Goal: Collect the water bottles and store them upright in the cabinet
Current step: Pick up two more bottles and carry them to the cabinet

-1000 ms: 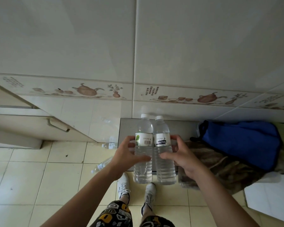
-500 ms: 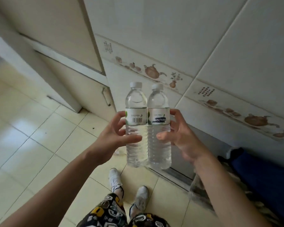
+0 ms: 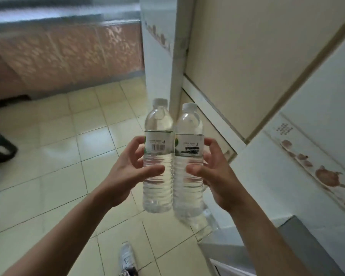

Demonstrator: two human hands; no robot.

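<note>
While both are held up in front of the body, the two clear plastic water bottles with white caps and white labels stand upright and side by side, their labels touching or nearly so. The left bottle [image 3: 158, 156], with a barcode on its label, sits in the left hand [image 3: 127, 176]; the right bottle [image 3: 189, 160] sits in the right hand [image 3: 217, 176]. Each hand wraps its bottle at the ribbed waist just below the label, thumb across the near side and fingers round the far side.

Both look full almost to the shoulder, so I judge them fairly heavy for one hand each. The thin ribbed walls will likely give under a hard squeeze, and the smooth label band may slip. The ribbed section seems the surest place to hold, and the flat bases should stand steadily on a shelf.

Below lies a pale yellow tiled floor [image 3: 58, 166], with a white shoe [image 3: 127, 259] at the near edge. To the right rises a cream cabinet [image 3: 247, 66] and a white tiled wall with a brown teapot border [image 3: 307, 168]. Another clear bottle seems to lie on the floor behind the right one, though it is blurred.
</note>
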